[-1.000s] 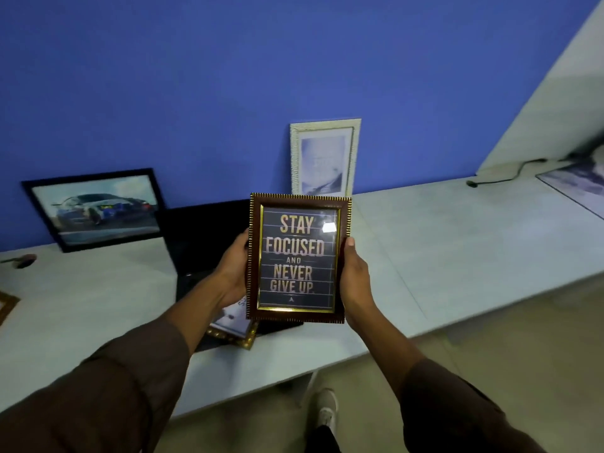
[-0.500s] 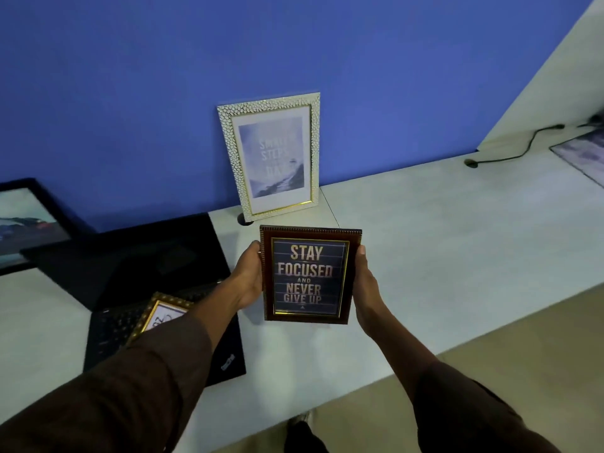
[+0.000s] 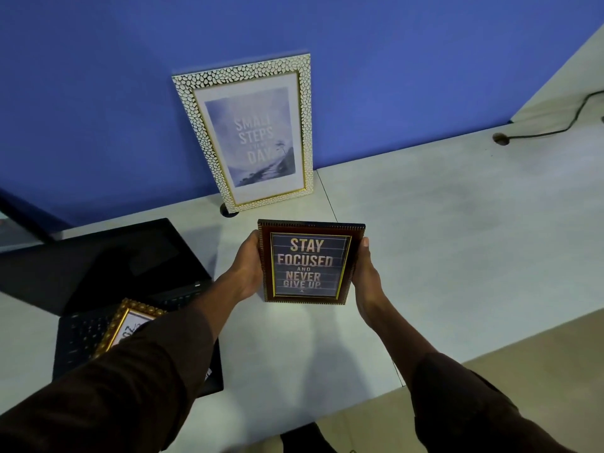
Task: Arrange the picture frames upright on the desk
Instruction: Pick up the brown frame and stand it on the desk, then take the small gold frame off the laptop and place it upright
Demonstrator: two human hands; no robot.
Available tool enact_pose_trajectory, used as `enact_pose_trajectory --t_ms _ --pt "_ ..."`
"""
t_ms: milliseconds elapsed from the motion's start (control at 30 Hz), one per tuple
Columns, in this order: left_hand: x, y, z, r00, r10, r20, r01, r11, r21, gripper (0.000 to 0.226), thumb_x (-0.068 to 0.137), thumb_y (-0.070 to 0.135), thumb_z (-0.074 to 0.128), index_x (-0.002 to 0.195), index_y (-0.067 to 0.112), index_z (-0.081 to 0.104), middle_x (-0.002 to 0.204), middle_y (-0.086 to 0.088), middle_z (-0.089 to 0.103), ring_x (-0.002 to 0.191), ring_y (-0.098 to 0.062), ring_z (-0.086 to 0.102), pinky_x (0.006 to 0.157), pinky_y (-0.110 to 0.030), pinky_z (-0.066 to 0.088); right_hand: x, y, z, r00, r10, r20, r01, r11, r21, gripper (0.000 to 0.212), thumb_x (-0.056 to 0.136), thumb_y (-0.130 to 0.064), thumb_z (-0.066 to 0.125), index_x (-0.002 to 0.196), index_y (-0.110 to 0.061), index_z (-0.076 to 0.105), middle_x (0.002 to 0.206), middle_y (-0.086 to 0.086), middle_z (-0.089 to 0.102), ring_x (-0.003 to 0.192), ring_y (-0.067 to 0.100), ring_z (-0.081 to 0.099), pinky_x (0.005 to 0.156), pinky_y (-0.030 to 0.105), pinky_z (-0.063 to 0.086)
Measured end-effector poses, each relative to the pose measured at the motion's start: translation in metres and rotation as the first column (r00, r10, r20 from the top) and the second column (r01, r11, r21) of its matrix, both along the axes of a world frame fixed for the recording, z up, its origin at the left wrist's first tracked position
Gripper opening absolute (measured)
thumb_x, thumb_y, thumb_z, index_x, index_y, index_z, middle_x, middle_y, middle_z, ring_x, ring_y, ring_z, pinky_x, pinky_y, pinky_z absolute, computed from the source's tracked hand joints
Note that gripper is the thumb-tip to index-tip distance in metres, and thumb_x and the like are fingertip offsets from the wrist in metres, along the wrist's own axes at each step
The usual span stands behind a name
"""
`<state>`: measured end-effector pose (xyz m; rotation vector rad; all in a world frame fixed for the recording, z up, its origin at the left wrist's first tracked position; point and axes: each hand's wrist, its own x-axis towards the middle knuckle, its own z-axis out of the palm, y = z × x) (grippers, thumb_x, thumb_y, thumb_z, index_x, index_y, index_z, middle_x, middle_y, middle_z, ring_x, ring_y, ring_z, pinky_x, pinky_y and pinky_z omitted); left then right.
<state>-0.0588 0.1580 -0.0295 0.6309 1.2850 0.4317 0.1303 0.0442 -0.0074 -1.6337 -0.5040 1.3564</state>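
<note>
A small brown frame [image 3: 309, 263] reading "Stay focused and never give up" stands upright over the pale desk [image 3: 441, 223], its lower edge at or just above the surface. My left hand [image 3: 245, 269] grips its left side and my right hand [image 3: 367, 276] grips its right side. Behind it a white pebbled frame [image 3: 251, 132] with gold trim leans upright against the blue wall. A gold ornate frame [image 3: 125, 322] lies flat on the laptop, partly hidden by my left sleeve.
An open black laptop [image 3: 108, 273] sits on the desk at the left. The corner of a black frame [image 3: 19, 217] shows at the far left edge. A cable [image 3: 562, 125] runs from a desk hole at the back right. The desk's front edge is near my body.
Both hands carried the brown frame forward and down toward the desk, in front of the white frame. The view moved closer to the desk and wall.
</note>
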Motion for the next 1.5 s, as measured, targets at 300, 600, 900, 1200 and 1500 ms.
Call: enact_pose_trajectory --t_ms 300,600,900,1200,1500 --pt "-0.004 -0.007 0.007 0.996 -0.006 -0.087 0.013 0.997 0.074 0.059 0.100 0.065 0.025 0.105 0.029 0.072 0.107 0.000 0.078 0.109 -0.024 0.068 0.108 -0.050 0.042 -0.013 -0.009 -0.009 0.997 -0.063 0.039 0.062 0.998 0.025 0.047 0.107 -0.046 0.015 0.113 -0.032 0.060 0.095 -0.029 0.072 0.084 -0.015 0.069 0.061 0.003 0.050" --pt "-0.075 -0.058 0.013 0.991 0.056 -0.118 -0.044 0.993 0.109 0.069 0.103 0.057 0.026 0.148 0.010 0.047 0.151 -0.014 0.051 0.139 -0.030 0.048 0.117 -0.047 0.030 -0.062 -0.062 -0.023 0.939 -0.320 0.127 0.338 0.927 -0.163 0.065 0.100 -0.066 0.028 0.143 -0.020 0.041 0.151 0.010 0.047 0.132 0.031 0.050 0.110 0.049 0.039" --pt "-0.234 -0.146 0.024 0.981 0.097 -0.170 -0.069 0.984 0.163 0.057 0.105 0.050 0.031 0.134 0.010 0.060 0.137 -0.012 0.062 0.128 -0.028 0.055 0.108 -0.037 0.039 -0.211 -0.099 -0.012 0.994 -0.093 0.065 0.102 0.983 -0.153 0.057 0.102 -0.059 0.036 0.128 -0.013 0.055 0.121 0.015 0.065 0.100 0.025 0.064 0.092 0.044 0.049" --pt "-0.354 -0.166 0.028 0.931 0.192 -0.311 -0.141 0.974 0.180 0.046 0.103 0.043 0.040 0.094 0.016 0.076 0.091 -0.005 0.079 0.081 -0.021 0.071 0.072 -0.028 0.055 -0.311 -0.082 -0.013 0.963 0.270 0.003 -0.264 0.944 -0.197 0.027 0.102 -0.046 0.051 0.104 -0.020 0.057 0.117 0.021 0.065 0.106 0.031 0.067 0.101 0.049 0.051" --pt "-0.364 -0.155 -0.002 0.897 0.069 -0.437 -0.035 0.996 0.086 0.036 0.096 0.057 0.050 0.101 0.026 0.068 0.104 0.001 0.072 0.097 -0.018 0.067 0.092 -0.036 0.051 -0.336 -0.043 -0.064 0.919 0.392 -0.037 -0.382 0.866 -0.323 0.018 0.091 -0.036 0.061 0.100 -0.022 0.067 0.112 0.016 0.072 0.105 0.034 0.070 0.104 0.052 0.051"
